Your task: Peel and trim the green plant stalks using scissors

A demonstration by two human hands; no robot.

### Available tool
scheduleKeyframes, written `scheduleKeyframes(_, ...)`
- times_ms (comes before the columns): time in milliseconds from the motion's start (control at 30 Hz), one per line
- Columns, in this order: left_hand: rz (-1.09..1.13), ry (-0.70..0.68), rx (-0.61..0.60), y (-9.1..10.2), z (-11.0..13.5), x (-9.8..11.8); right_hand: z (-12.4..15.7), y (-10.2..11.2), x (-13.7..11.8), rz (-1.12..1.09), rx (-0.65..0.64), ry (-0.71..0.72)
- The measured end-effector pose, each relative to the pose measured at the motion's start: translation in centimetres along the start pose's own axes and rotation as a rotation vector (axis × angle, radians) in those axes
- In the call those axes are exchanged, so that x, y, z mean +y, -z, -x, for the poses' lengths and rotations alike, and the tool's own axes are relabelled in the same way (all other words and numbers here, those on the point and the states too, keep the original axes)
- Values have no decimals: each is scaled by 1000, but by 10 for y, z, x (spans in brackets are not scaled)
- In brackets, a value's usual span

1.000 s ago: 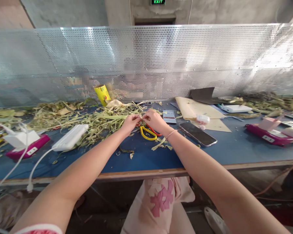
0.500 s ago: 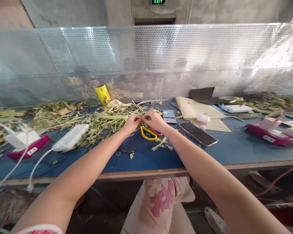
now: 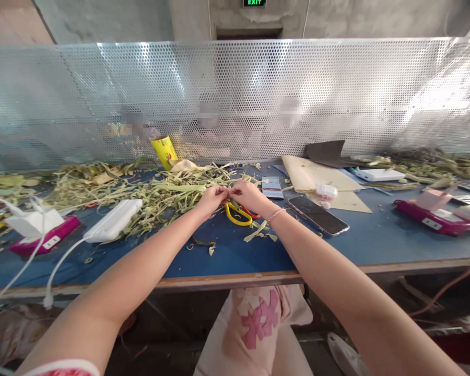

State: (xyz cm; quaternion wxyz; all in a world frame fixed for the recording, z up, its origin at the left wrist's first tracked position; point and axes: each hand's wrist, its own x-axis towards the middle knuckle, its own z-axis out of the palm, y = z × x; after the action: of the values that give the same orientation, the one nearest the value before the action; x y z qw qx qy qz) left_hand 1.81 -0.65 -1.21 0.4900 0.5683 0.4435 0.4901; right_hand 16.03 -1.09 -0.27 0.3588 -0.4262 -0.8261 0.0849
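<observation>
My left hand (image 3: 214, 199) and my right hand (image 3: 247, 194) meet over the blue table, fingertips pinched close together. Whatever lies between the fingers is too small and hidden to name. Just below them are scissors with yellow and red handles (image 3: 238, 220); their blades are covered by my hands. A heap of dried, pale green plant strips (image 3: 168, 190) spreads to the left of my hands and behind them. Small leaf scraps (image 3: 260, 231) lie beneath my right wrist.
Right of my hands lie a dark phone (image 3: 319, 214), a blue card (image 3: 272, 187) and brown paper sheets (image 3: 309, 175). Left are a white power bank (image 3: 113, 220) and a magenta power strip (image 3: 58, 237) with cables. A yellow tube (image 3: 164, 152) leans before the perforated metal screen (image 3: 250, 104).
My right hand's fingers have shifted slightly near my left fingertips. Both arms stay almost in place, and the things on the table have not moved.
</observation>
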Motion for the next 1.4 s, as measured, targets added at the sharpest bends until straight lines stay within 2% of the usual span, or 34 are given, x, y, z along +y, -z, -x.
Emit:
scheduleKeyframes(333,44,20,29,-2,9,12,0,-1,0,2,39,-19)
scheduleKeyframes(567,23,-34,20,1,5,10,-1,-6,7,-60,97,26)
scheduleKeyframes(700,3,-40,24,1,6,11,0,-6,6,-92,128,-8)
scheduleKeyframes(833,-31,-70,3,1,8,13,-1,-4,4,-26,77,13)
scheduleKeyframes(967,-146,-174,-17,3,7,10,-1,-5,0,27,14,18)
scheduleKeyframes(1100,-239,-257,26,6,4,5,0,-6,-2,12,25,-15)
scheduleKeyframes(1400,-259,-258,31,4,2,3,-3,-13,5,-44,53,-16)
